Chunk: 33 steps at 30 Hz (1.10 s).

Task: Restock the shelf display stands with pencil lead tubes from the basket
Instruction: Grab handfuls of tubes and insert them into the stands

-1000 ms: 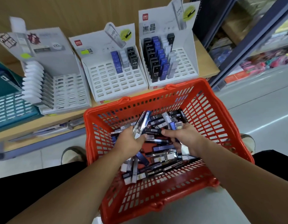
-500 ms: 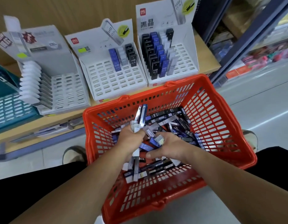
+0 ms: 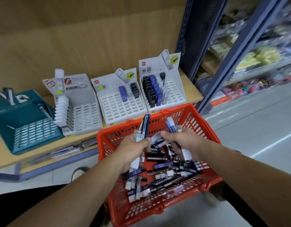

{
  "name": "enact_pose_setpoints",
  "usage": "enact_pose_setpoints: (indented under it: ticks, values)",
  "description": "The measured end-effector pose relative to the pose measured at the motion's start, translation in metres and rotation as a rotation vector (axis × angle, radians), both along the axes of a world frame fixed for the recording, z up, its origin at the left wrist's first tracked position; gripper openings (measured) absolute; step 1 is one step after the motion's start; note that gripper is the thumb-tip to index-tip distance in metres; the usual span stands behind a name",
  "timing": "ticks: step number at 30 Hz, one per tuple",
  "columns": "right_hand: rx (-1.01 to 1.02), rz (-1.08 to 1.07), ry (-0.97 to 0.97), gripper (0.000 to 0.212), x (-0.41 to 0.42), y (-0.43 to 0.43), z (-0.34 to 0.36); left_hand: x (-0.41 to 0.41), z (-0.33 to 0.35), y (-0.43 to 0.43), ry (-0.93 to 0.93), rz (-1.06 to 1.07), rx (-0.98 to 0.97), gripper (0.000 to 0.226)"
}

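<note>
A red plastic basket (image 3: 197, 115) sits in front of me, its bottom covered with several loose pencil lead tubes (image 3: 167, 174) in black, blue and white. My left hand (image 3: 133, 149) grips a bunch of tubes (image 3: 144, 126) that stick up above the basket's far rim. My right hand (image 3: 182, 141) holds a few blue and white tubes (image 3: 171, 124) just to the right of it. On the wooden shelf (image 3: 188, 82) stand white display stands: the right one (image 3: 175, 94) holds rows of black, blue and white tubes, the middle one (image 3: 123, 108) fewer.
A grey-white stand (image 3: 85, 115) with a stack of white pieces and a teal stand (image 3: 27, 133) sit further left on the shelf. A dark blue shelving upright (image 3: 223, 66) rises to the right, with blurred goods behind it. My shoe (image 3: 79, 172) shows on the grey floor.
Both hands have risen out of the basket's pile with tubes in them. The view has tilted up, so the stands sit further off and more of the back wall shows.
</note>
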State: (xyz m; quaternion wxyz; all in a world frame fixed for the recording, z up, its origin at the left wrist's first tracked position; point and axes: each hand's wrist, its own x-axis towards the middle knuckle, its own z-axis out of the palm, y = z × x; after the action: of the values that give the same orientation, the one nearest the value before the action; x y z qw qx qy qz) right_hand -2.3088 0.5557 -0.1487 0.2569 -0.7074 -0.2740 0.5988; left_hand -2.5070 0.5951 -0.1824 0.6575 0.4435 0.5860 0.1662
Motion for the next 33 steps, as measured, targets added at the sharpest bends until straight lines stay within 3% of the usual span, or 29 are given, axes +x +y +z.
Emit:
enact_pose_setpoints:
  ticks: [4, 9, 13, 16, 23, 27, 28, 31, 33]
  values:
    - [0.057, -0.007, 0.115, 0.04, -0.003, 0.001, 0.062, 0.006, 0.055, -0.004, -0.106, -0.075, 0.034, 0.022]
    - [0.168, -0.053, 0.17, 0.015, -0.005, 0.002, 0.115, 0.007, 0.123, -0.007, -0.184, -0.155, 0.095, 0.026]
    - [0.262, -0.035, 0.116, 0.017, 0.003, 0.009, 0.146, 0.004, 0.157, 0.002, -0.187, -0.157, 0.177, 0.024]
    - [0.301, -0.058, 0.106, 0.02, 0.013, 0.016, 0.149, 0.003, 0.162, 0.022, -0.12, -0.122, 0.247, 0.019]
    - [0.206, -0.095, 0.31, 0.007, 0.014, 0.029, 0.108, 0.015, 0.144, 0.057, -0.03, -0.11, 0.269, 0.015]
    - [0.185, 0.033, 0.074, 0.059, 0.014, 0.056, 0.097, 0.009, 0.14, 0.09, 0.028, -0.129, 0.3, 0.016]
    - [0.196, 0.06, 0.023, 0.063, 0.012, 0.066, 0.094, 0.003, 0.14, 0.098, 0.07, -0.124, 0.337, 0.016]
    - [0.248, -0.012, -0.028, 0.046, 0.003, 0.097, 0.081, -0.019, 0.136, 0.121, 0.305, -0.118, 0.543, 0.01]
    - [0.268, -0.049, -0.051, 0.051, -0.008, 0.113, 0.071, -0.032, 0.127, 0.136, 0.459, -0.127, 0.663, 0.008]
